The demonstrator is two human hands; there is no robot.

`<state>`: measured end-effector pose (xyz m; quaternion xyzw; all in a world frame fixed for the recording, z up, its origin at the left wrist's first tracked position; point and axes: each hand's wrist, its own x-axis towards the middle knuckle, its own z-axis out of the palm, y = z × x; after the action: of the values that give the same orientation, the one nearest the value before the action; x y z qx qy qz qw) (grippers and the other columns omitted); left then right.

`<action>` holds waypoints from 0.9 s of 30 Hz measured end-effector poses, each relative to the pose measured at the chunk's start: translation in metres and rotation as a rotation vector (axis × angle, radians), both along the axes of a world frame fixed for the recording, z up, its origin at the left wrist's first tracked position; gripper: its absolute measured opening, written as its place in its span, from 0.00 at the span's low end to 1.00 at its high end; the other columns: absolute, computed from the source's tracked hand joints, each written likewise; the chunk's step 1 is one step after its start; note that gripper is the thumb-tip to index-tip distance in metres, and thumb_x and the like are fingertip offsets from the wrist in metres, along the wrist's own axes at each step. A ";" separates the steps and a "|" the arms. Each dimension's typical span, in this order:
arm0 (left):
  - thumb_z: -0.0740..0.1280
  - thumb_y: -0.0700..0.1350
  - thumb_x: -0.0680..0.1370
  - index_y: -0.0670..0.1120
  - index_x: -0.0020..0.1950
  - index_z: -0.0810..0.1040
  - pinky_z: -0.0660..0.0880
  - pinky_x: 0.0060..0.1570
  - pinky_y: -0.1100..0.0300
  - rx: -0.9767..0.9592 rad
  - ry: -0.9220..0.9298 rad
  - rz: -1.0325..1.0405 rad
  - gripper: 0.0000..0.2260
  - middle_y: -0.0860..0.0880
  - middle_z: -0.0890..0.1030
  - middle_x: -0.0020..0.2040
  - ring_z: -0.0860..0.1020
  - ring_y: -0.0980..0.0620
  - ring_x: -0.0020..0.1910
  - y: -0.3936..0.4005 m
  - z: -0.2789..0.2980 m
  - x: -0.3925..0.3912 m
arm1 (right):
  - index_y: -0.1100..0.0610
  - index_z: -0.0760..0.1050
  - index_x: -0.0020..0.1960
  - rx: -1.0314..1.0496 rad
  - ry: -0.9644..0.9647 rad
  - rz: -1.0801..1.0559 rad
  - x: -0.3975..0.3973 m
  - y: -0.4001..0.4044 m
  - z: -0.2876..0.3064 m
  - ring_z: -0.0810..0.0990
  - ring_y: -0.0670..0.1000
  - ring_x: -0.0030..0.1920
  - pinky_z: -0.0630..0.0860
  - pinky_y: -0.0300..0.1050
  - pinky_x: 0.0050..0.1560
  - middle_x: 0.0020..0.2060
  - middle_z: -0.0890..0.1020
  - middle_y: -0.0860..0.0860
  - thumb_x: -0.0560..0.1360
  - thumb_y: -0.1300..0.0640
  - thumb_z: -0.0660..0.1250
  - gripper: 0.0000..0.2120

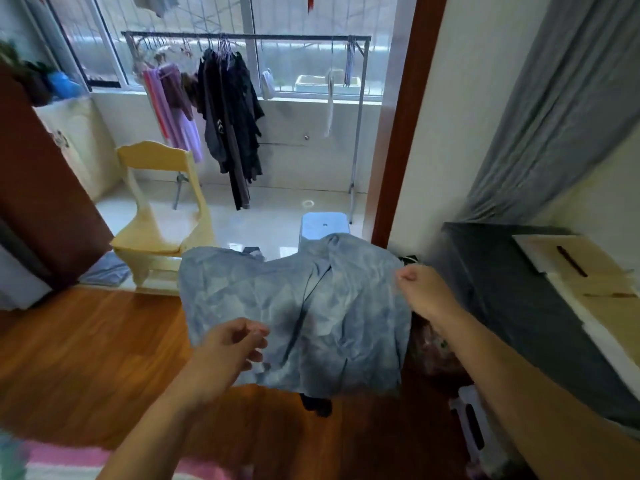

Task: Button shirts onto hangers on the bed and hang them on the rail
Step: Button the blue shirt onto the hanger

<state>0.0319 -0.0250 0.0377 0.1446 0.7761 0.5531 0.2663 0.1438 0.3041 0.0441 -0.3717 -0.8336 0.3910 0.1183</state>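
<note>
A crumpled light blue shirt (294, 306) hangs in the air in front of me, spread between both hands above the wooden floor. My left hand (230, 344) pinches its lower left edge. My right hand (420, 289) grips its right edge higher up. No hanger shows in the shirt. The metal clothes rail (249, 37) stands on the balcony beyond, with dark and purple garments (228, 112) and several empty hangers on its left half. A pink edge of the bed (62, 459) shows at the bottom left.
A yellow wooden chair (162, 209) stands at the balcony doorway, with a blue stool (323, 225) beside it. A dark-covered desk (519, 306) with papers is on the right, and a brown cabinet (41, 188) on the left. A white stool (481, 434) stands low right.
</note>
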 end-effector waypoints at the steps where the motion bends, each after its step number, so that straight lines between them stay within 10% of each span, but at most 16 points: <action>1: 0.68 0.38 0.81 0.45 0.50 0.84 0.76 0.46 0.52 -0.015 -0.013 -0.003 0.05 0.43 0.85 0.44 0.82 0.50 0.39 0.006 0.000 -0.004 | 0.53 0.81 0.44 0.057 -0.022 0.012 -0.022 0.023 -0.004 0.82 0.52 0.44 0.78 0.48 0.46 0.40 0.83 0.48 0.78 0.54 0.63 0.09; 5: 0.75 0.46 0.75 0.50 0.52 0.86 0.76 0.48 0.53 -0.041 -0.148 -0.021 0.07 0.45 0.85 0.48 0.83 0.50 0.44 0.036 0.012 -0.003 | 0.53 0.78 0.65 0.140 -0.113 0.156 -0.098 0.094 -0.021 0.81 0.59 0.59 0.77 0.53 0.62 0.58 0.83 0.55 0.73 0.42 0.69 0.24; 10: 0.71 0.42 0.79 0.44 0.58 0.83 0.77 0.47 0.59 -0.023 -0.144 0.068 0.08 0.45 0.83 0.49 0.81 0.49 0.45 0.069 0.029 0.000 | 0.60 0.82 0.48 0.073 -0.220 0.431 -0.129 0.111 -0.038 0.82 0.56 0.47 0.76 0.48 0.45 0.43 0.83 0.55 0.71 0.49 0.69 0.15; 14: 0.67 0.42 0.82 0.43 0.57 0.83 0.77 0.44 0.62 -0.041 -0.148 0.125 0.07 0.41 0.84 0.49 0.82 0.49 0.46 0.104 0.028 0.003 | 0.58 0.74 0.32 0.191 0.134 0.503 -0.111 0.084 -0.028 0.74 0.54 0.36 0.66 0.48 0.49 0.30 0.72 0.47 0.76 0.60 0.69 0.13; 21: 0.70 0.45 0.81 0.36 0.49 0.81 0.82 0.41 0.56 0.002 -0.264 0.367 0.11 0.40 0.83 0.41 0.81 0.49 0.38 0.172 -0.006 0.006 | 0.54 0.84 0.52 0.016 0.245 1.049 -0.040 -0.001 -0.041 0.74 0.39 0.46 0.69 0.31 0.51 0.44 0.73 0.40 0.79 0.59 0.69 0.06; 27: 0.64 0.36 0.82 0.34 0.50 0.78 0.81 0.32 0.51 0.247 -0.434 0.780 0.05 0.36 0.82 0.37 0.82 0.42 0.30 0.114 -0.032 0.038 | 0.50 0.83 0.60 0.126 0.212 0.800 -0.034 0.045 -0.061 0.74 0.42 0.58 0.71 0.38 0.59 0.54 0.76 0.40 0.77 0.66 0.70 0.16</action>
<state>0.0696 0.0894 0.0053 -0.2467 0.6272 0.7176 0.1753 0.1096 0.3495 -0.0168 0.0316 -0.9179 0.3903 0.0649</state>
